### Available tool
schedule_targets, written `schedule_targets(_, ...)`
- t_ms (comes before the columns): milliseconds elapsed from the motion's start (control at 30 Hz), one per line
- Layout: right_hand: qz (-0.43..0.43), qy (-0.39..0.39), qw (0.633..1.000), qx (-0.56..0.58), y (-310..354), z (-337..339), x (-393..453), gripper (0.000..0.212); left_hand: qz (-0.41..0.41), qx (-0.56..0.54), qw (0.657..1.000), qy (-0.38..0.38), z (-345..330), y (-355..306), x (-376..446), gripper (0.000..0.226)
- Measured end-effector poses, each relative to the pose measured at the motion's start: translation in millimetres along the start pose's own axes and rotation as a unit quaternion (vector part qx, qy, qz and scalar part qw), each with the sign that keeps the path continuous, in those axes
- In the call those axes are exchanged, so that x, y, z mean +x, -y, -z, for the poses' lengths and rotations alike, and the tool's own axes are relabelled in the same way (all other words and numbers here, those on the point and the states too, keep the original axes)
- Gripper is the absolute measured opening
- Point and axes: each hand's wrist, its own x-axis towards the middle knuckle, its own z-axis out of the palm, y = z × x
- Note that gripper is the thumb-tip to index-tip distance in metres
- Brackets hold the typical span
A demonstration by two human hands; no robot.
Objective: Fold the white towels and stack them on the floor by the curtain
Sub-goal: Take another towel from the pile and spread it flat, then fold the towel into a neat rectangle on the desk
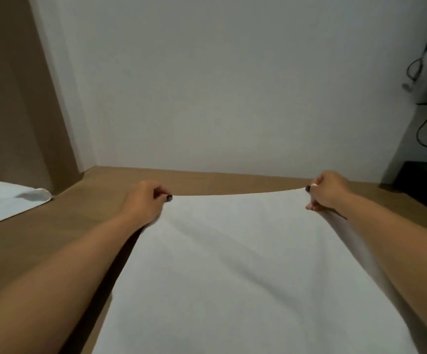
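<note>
Pinching the far corners of a spread white towel [245, 264], left hand [146, 203] and right hand [330, 191] have folding ahead; another towel [5, 200] lies by the curtain [10, 98].

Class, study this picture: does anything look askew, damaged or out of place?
Nothing stands out. Both hands, left and right, pinch the white towel's far corners evenly; another towel lies by the curtain.

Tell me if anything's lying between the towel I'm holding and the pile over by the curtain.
Nothing visible does. Left hand and right hand pinch the far corners of the towel. Only bare floor shows between it and the white towels beside the curtain.
</note>
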Motion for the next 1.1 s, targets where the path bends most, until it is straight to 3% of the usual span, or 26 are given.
schedule_targets(67, 0.004, -0.021, 0.999, -0.034, 2, -7, 18, 0.012, 0.022, -0.038, 0.999, -0.005, -9, 3, 14, 0.033)
schedule_targets(167, 0.022, -0.06, 0.993, -0.098, -1, -18, 37, 0.009, 0.028, -0.06, 0.998, -0.009, -16, -2, 30, 0.013)
schedule_targets(233, 0.036, -0.087, 0.986, -0.138, -3, -25, 41, 0.012, 0.035, -0.071, 0.997, -0.007, -18, -3, 35, 0.002)
schedule_targets(333, 0.061, -0.088, 0.974, -0.197, 4, -29, 33, 0.024, 0.053, -0.046, 0.998, -0.003, -15, -8, 36, 0.006)
schedule_targets(467, 0.097, -0.024, 0.957, -0.274, 31, -29, 1, 0.043, 0.021, 0.047, 0.999, 0.006, -4, -55, 29, 0.022)
schedule_targets(600, 0.218, 0.026, 0.933, -0.286, 72, -42, -43, 0.035, -0.025, 0.111, 0.984, 0.138, -24, -109, 12, 0.024)
schedule_targets(700, 0.224, 0.09, 0.941, -0.239, 76, -62, -69, 0.024, -0.027, 0.216, 0.947, 0.236, -54, -109, -10, 0.043)
schedule_targets(767, 0.213, 0.121, 0.937, -0.247, 57, -73, -76, 0.02, -0.031, 0.247, 0.94, 0.234, -63, -97, -24, 0.058)
schedule_targets(900, 0.222, 0.129, 0.92, -0.297, 23, -69, -69, 0.056, -0.073, 0.199, 0.961, 0.177, -55, -80, -38, 0.066)
schedule_targets(1100, 0.155, 0.129, 0.924, -0.324, -16, -29, -48, 0.072, -0.043, 0.224, 0.954, 0.194, -38, -67, -53, 0.088)
